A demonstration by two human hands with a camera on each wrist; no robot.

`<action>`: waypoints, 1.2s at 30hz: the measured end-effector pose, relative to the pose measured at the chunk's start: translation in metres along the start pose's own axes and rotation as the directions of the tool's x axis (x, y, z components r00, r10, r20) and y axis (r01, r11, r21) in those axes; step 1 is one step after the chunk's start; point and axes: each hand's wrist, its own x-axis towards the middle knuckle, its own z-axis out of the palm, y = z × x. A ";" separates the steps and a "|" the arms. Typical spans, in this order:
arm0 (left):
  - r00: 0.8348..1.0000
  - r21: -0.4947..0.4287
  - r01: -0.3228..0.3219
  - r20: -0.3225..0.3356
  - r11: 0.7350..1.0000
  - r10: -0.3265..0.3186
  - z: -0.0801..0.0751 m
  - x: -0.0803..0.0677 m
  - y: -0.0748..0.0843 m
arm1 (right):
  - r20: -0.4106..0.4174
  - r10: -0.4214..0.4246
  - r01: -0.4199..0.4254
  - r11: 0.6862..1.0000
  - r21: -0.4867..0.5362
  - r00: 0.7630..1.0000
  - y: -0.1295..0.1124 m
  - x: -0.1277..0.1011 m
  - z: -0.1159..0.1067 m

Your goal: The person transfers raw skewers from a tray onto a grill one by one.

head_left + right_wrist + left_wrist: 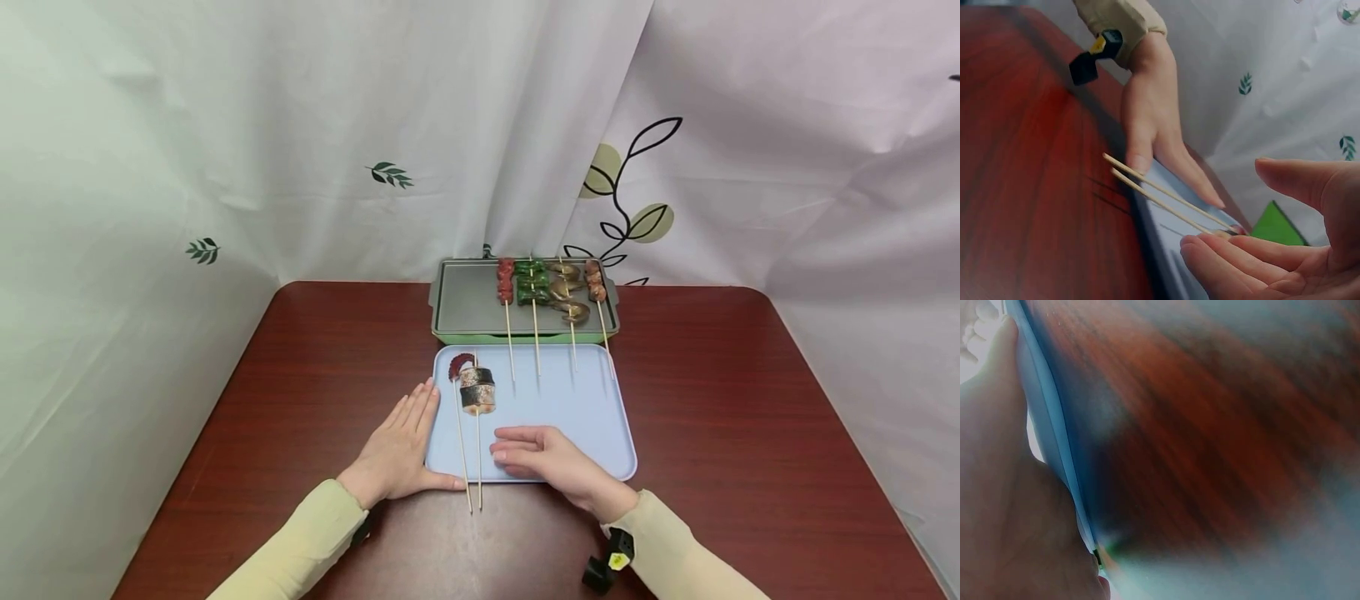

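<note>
We list, behind all, one white cloth backdrop printed with leaves (300,125). One dark red wood-grain table (750,417). One pale blue rectangular tray (555,412), toward the table's near edge. One grey-topped, green-sided grill (472,296), at the table's far edge; only the head view shows us its four skewers: red chunks (506,283), green pieces (532,287), brown mushroom-like pieces (574,312) and browned lumps (595,282), sticks over the tray's far edge. Left hand (401,450): fingers straight along the tray's left edge, thumb at its near edge, gripping nothing. Right hand (547,457): above the tray's near edge, holding nothing; its wrist view shows us the thumb well apart from the fingers. One skewer of black-and-white banded rolls (477,392) and one with a dark red curl (456,367): between the hands, sticks past the near edge.
</note>
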 end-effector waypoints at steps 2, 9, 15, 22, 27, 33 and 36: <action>1.000 0.002 -0.004 -0.007 1.000 0.004 0.000 0.000 0.000 | 0.013 0.007 -0.008 0.999 0.033 1.000 0.002 0.001 0.003; 1.000 0.025 -0.013 -0.026 1.000 0.014 0.001 0.000 0.000 | 0.019 0.039 -0.041 0.986 0.160 0.999 0.010 0.005 0.010; 1.000 0.023 -0.008 -0.024 1.000 0.009 0.001 0.000 0.000 | 0.024 0.059 -0.063 0.979 0.196 0.998 0.012 0.008 0.012; 0.998 0.010 -0.019 -0.062 1.000 0.019 0.004 0.000 0.000 | 0.035 0.059 -0.064 0.984 0.166 0.998 0.010 0.008 0.012; 0.999 0.004 -0.011 -0.043 1.000 0.011 0.003 0.000 0.000 | 0.034 0.057 -0.061 0.989 0.132 0.998 0.009 0.007 0.011; 1.000 0.004 0.003 -0.007 1.000 -0.003 0.001 0.000 0.001 | 0.045 0.078 -0.084 0.985 0.152 0.996 0.006 0.006 0.010; 1.000 -0.001 -0.002 -0.025 1.000 0.002 0.001 0.000 0.001 | 0.050 0.090 -0.097 0.980 0.176 0.995 0.005 0.005 0.010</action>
